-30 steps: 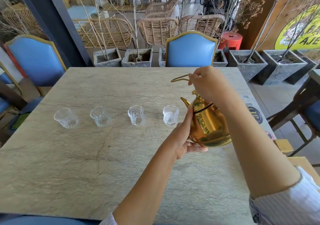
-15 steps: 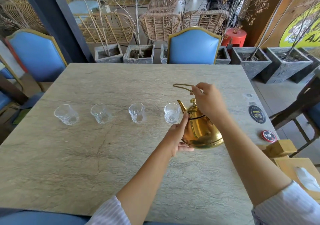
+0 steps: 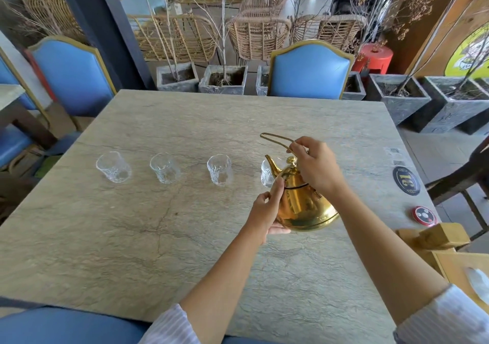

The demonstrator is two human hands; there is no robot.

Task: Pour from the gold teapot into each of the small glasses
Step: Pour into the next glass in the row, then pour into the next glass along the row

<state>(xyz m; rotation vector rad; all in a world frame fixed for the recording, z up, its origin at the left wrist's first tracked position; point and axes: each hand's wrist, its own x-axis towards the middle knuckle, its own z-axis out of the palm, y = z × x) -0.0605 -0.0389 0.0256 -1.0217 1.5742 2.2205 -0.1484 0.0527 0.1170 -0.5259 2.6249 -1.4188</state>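
Now the gold teapot (image 3: 304, 206) is gripped at its handle by the right hand (image 3: 316, 169) and tilted toward the rightmost glass (image 3: 266, 175). Its side and base are cupped by the half-open left hand (image 3: 266, 214).

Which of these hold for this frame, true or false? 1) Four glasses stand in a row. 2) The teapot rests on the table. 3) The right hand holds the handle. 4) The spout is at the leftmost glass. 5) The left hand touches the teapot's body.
1) True: four glasses on the table.
2) False: the teapot is held up, tilted.
3) True: the right hand grips the handle.
4) False: the spout is at the rightmost glass; the leftmost glass stands apart.
5) True: the left hand steadies it.
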